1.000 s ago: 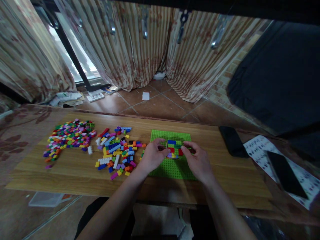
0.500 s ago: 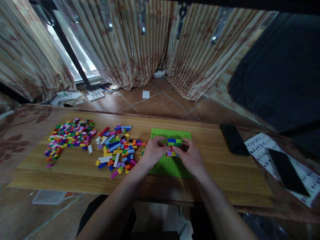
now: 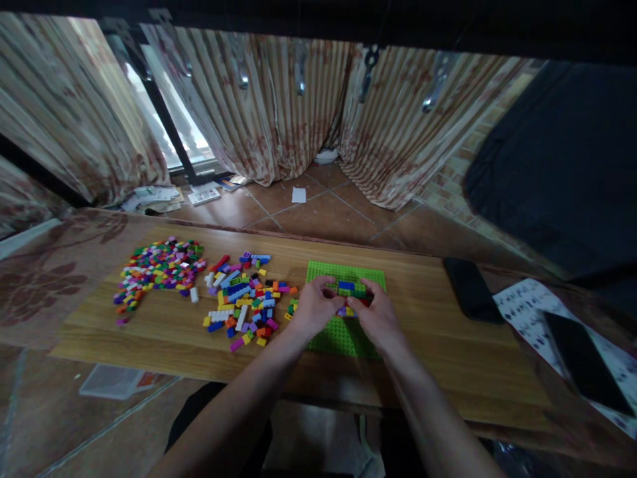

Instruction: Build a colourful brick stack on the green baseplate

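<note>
A green studded baseplate [image 3: 343, 338] lies on the wooden board in front of me. On its upper half sits a small block of joined toy bricks [image 3: 347, 287], with blue, green, red, yellow and purple showing. My left hand [image 3: 318, 305] closes on the block's left side, thumb and fingers curled against it. From the right, my right hand [image 3: 377, 312] grips the same block, its thumb near the front. Both thumbs almost meet at the front, and the fingers partly hide the bricks.
Left of the baseplate lies a loose heap of larger bricks [image 3: 243, 299], then a pile of small bricks [image 3: 162, 269]. On the right are a black phone-like case [image 3: 472, 290], a printed sheet [image 3: 522, 302] and a dark phone [image 3: 584, 358]. A clear plastic box [image 3: 110, 382] is on the floor.
The camera view has tilted up and shifted slightly left, so the scene sits lower and further right. Both hands stay on the brick block, the thumbs drawn a little closer over it.
</note>
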Demonstrator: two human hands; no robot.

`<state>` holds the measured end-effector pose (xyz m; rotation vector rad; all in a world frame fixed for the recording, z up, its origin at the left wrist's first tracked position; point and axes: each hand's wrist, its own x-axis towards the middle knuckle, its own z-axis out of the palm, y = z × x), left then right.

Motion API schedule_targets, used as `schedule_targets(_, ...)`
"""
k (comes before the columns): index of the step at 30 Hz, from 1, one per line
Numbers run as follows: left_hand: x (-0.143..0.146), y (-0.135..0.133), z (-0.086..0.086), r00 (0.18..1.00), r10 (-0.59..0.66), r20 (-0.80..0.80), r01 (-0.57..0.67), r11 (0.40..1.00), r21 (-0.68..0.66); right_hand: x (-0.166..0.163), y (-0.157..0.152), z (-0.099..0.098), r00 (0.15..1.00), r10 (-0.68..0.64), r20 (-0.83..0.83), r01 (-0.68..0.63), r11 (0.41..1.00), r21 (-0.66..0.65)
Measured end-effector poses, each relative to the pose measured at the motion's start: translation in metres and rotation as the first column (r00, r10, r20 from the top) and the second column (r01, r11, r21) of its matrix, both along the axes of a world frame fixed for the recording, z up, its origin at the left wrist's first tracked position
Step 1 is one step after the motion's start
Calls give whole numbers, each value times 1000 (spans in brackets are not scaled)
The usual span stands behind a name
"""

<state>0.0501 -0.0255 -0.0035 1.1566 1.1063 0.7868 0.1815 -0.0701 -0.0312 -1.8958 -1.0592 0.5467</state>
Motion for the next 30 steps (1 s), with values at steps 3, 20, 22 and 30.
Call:
schedule_targets(3,-1,-4,-2,999,-5,45,4,1000,20,4,-2,4,995,21,-101,-22,1000,-9)
schedule_targets(20,-32,19,10,989,81,125,-85,996,33,21,-13,23,939,-18,-344,6,999,-36)
schedule_targets(22,-37,22,14,984,106,141,-111,993,27,20,-13,18,955,18,-297,-32,998,-45)
schedule_targets(30,-60,34,22,959,211,187,-225,973,56,23,-14,9,990,97,-100,-103,993,-57)
